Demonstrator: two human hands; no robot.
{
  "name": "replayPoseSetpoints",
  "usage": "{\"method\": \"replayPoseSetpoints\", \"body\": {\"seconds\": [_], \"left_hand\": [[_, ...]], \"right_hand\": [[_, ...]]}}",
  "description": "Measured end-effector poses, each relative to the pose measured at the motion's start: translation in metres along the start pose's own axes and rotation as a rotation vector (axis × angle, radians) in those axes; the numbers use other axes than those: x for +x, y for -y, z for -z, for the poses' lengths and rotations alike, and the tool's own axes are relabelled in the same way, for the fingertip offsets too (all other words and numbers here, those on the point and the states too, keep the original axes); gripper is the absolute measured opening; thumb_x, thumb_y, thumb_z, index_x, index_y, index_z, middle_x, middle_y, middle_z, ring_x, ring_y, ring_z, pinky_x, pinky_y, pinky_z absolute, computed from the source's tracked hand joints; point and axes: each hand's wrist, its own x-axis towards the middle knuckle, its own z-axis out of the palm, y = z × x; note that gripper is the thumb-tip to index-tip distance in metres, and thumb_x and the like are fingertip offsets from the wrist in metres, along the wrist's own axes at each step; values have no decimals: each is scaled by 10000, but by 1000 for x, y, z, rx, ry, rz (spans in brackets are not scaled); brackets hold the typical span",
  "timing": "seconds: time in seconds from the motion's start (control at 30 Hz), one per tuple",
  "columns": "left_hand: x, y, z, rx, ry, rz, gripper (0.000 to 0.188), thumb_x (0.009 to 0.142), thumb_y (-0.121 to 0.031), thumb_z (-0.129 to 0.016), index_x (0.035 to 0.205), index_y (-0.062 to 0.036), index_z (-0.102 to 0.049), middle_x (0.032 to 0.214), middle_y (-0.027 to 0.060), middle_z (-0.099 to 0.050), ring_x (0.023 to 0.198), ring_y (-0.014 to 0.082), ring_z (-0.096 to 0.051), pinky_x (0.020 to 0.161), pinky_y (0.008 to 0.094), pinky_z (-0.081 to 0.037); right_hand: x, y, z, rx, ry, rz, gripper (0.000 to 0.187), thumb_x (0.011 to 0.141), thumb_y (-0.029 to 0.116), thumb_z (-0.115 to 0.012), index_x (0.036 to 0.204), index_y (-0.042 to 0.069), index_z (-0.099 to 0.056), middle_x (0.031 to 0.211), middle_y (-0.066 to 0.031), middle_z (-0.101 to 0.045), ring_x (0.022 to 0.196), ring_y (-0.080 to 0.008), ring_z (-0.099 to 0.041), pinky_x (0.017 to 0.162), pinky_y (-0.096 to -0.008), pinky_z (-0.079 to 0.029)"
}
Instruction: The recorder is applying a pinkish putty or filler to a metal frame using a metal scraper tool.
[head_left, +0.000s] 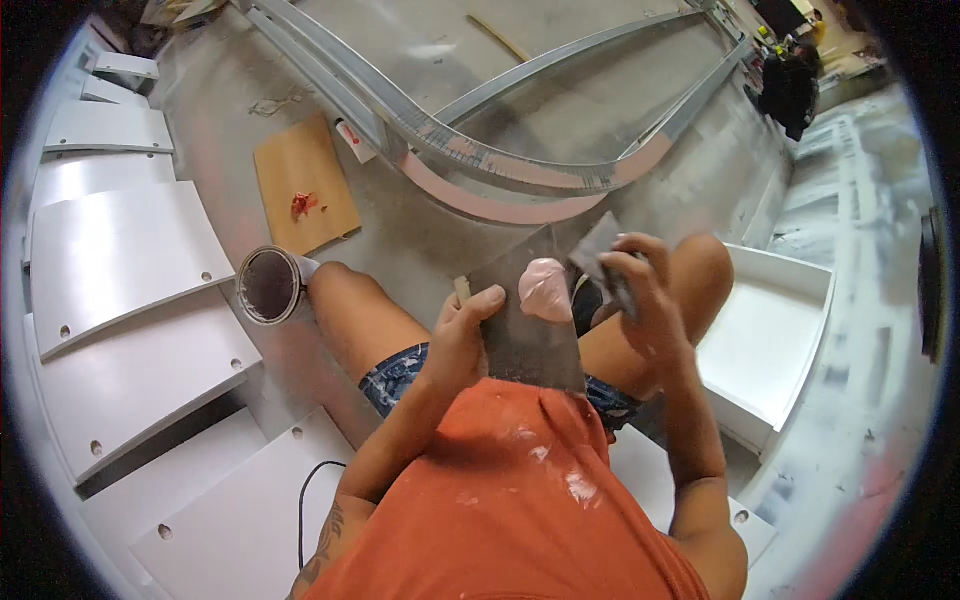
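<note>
My left hand (462,335) grips the left edge of a thin grey metal plate (520,350), thumb on top, close to a pale block-like handle (462,290). A lump of pink filler (545,288) lies on the plate near its right edge. My right hand (650,290) is closed round a grey, smeared scraper (598,240), somewhat blurred. Its blade is just right of the filler, and whether it touches the plate I cannot tell. The plate is held over my lap between my bare knees.
Beside my left knee stands an open can (270,285). Farther off lie a wooden board (300,170) with a red smear, a white-and-red tube (355,140) and a curved metal frame (510,205) patched pink. White panels (130,260) line the left; a white drawer-like box (765,340) stands right. A dark-clothed person (790,90) is far right.
</note>
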Motion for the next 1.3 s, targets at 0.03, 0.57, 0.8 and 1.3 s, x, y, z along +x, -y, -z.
{"method": "replayPoseSetpoints", "body": {"seconds": [0.03,0.57,0.8,1.3], "left_hand": [[0,-5,-2,-3,-3,-5,318,932,-190,-550,1160,31,-568,1055,121,-659,942,206,-656,851,337,-533],[-15,-37,-15,577,23,-234,305,1005,-209,-470,1174,27,-564,991,27,-621,881,95,-560,790,252,-467],[-14,-42,-12,784,70,-366,342,1010,-196,-432,1209,55,-554,892,42,-631,815,92,-524,743,251,-452],[-15,-55,-23,-146,-22,52,351,973,-194,-477,1244,20,-535,1113,147,-643,988,224,-627,889,350,-496]], "right_hand": [[4,12,15,10,-50,62,548,669,-55,-675,1176,117,-554,1181,-123,-471,1144,-317,-490,967,-440,-441],[58,78,61,-493,288,558,290,764,264,-585,1024,134,-574,1082,-75,-528,1101,-256,-517,1003,-404,-413],[60,73,50,-465,317,531,296,753,248,-591,1023,128,-564,1082,-76,-507,1121,-259,-498,998,-404,-400],[42,100,33,68,3,374,494,642,120,-704,1122,129,-585,1146,-103,-533,1134,-292,-508,962,-466,-426]]}}
